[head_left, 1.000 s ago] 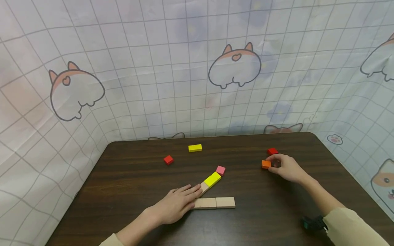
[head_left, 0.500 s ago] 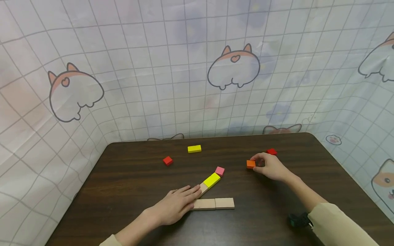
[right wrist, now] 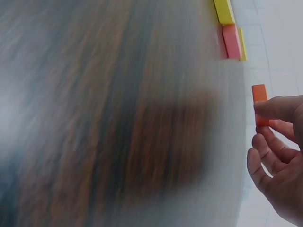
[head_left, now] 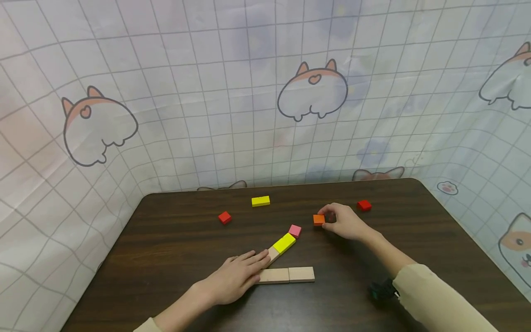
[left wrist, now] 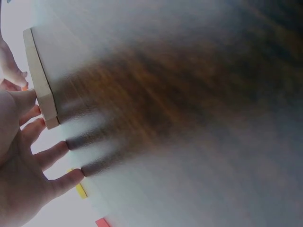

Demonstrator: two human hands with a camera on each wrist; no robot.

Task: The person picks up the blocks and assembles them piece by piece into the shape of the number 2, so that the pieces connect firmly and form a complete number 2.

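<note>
In the head view my right hand (head_left: 346,222) pinches an orange block (head_left: 318,220) between thumb and fingers, right of the pink block (head_left: 295,231). The right wrist view shows the same orange block (right wrist: 260,94) gripped by the thumb and fingers. My left hand (head_left: 236,279) lies with fingers spread at the left end of the wooden blocks, partly covering them. From under it a slanting row runs up: a plain wooden block (head_left: 273,254), a yellow block (head_left: 284,243), then the pink block. Two plain wooden blocks (head_left: 301,274) lie end to end in a straight row below.
Behind the rows lie another yellow block (head_left: 260,201) and a red block (head_left: 225,217). Another red block (head_left: 364,205) is at the back right of the dark wooden table (head_left: 166,240). A printed cloth (head_left: 215,92) hangs behind the table. A dark device (head_left: 382,290) sits by the right sleeve.
My right hand has moved left with the orange block, from near the right red block toward the pink block. My left hand has stayed in place.
</note>
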